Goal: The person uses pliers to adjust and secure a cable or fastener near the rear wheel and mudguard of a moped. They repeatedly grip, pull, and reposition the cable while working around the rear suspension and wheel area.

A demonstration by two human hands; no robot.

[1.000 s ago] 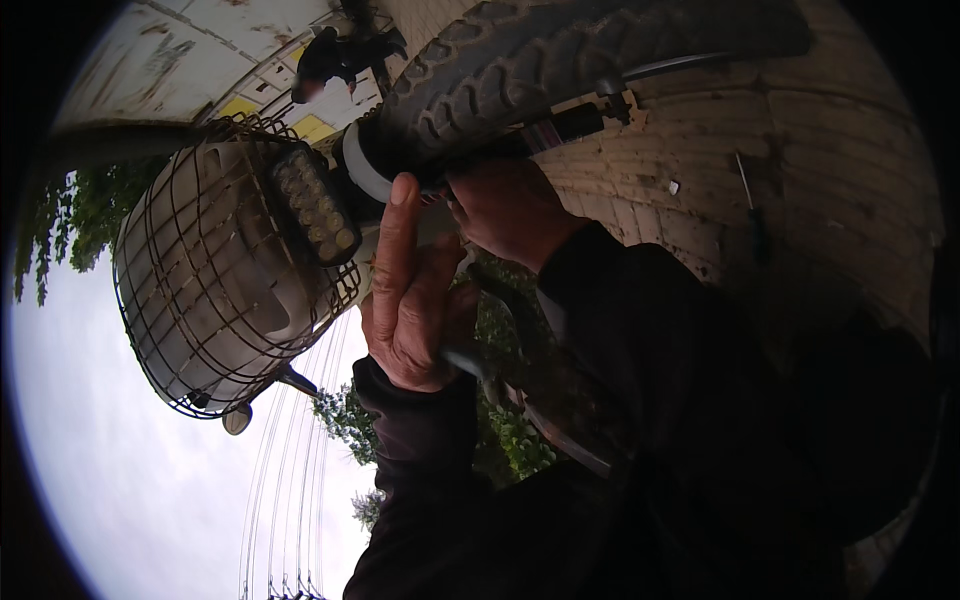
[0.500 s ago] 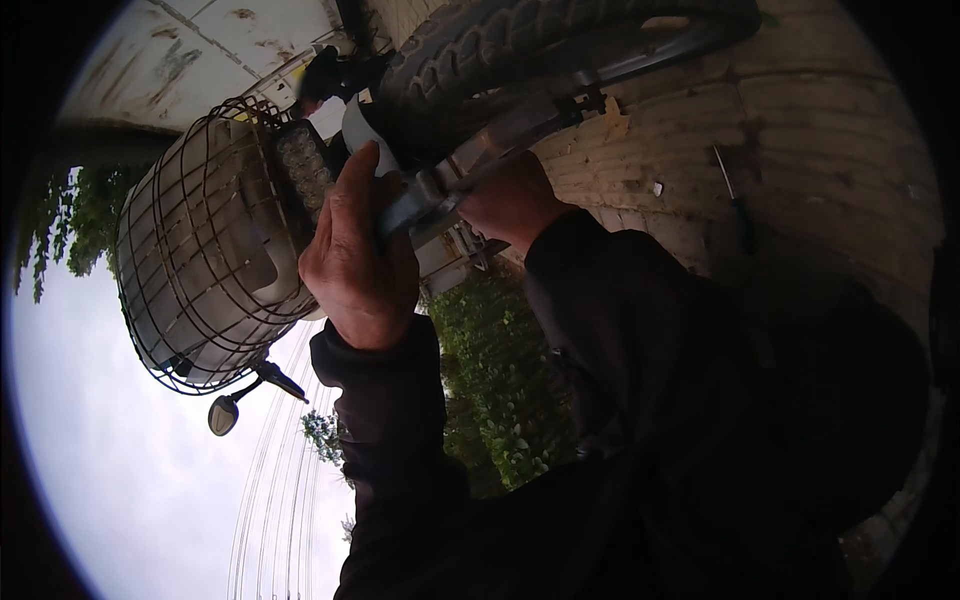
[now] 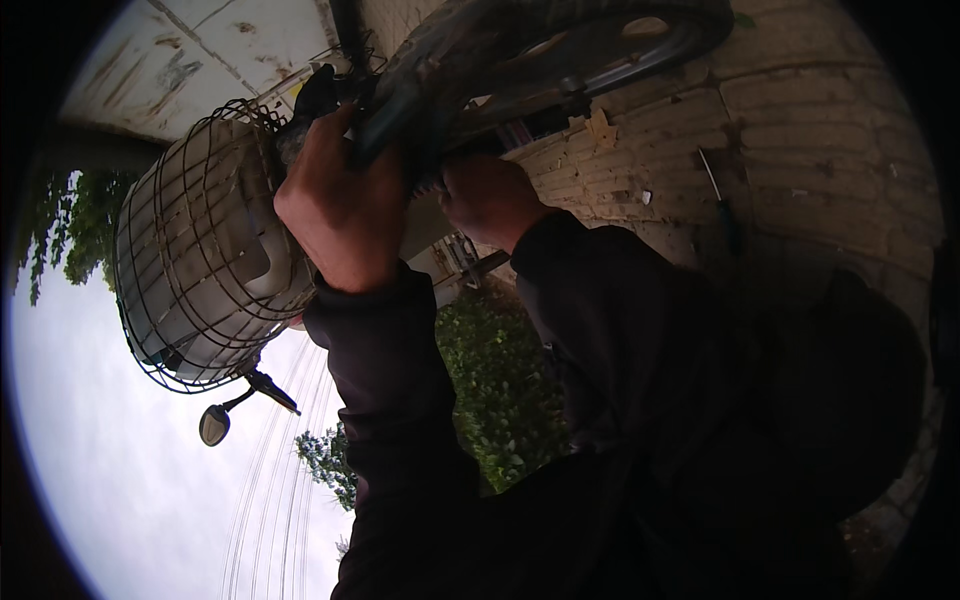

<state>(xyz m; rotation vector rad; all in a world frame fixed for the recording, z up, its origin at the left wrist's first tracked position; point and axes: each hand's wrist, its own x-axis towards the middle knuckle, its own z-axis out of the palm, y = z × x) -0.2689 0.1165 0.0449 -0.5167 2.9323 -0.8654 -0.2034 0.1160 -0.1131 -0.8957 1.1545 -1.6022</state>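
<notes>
A two- or three-wheeler's front wheel (image 3: 680, 45), with a dark knobbly tyre, lies across the top of the view. My left hand (image 3: 345, 205) is closed around a blurred grey metal part (image 3: 392, 118) that looks like a fork leg beside the wheel. To its right, my right hand (image 3: 492, 200) is curled into a fist below the wheel, at a dark ridged piece (image 3: 428, 182); its fingertips and most of what they grip are hidden. Left of my left hand is the wire basket (image 3: 195, 250) mounted on the vehicle.
On the paved ground (image 3: 810, 130) at the right lies a screwdriver (image 3: 722, 200) with a dark green handle. A dry leaf (image 3: 601, 130) is near the wheel. A mirror (image 3: 214, 424) juts out below the basket. A stained white panel (image 3: 170, 65) stands at upper left, and bushes (image 3: 500, 390) grow between my arms.
Both hands have moved slightly up and left. The grey metal part has shifted up and left and turned, and now blurs against the wheel. My left fingers have curled in more.
</notes>
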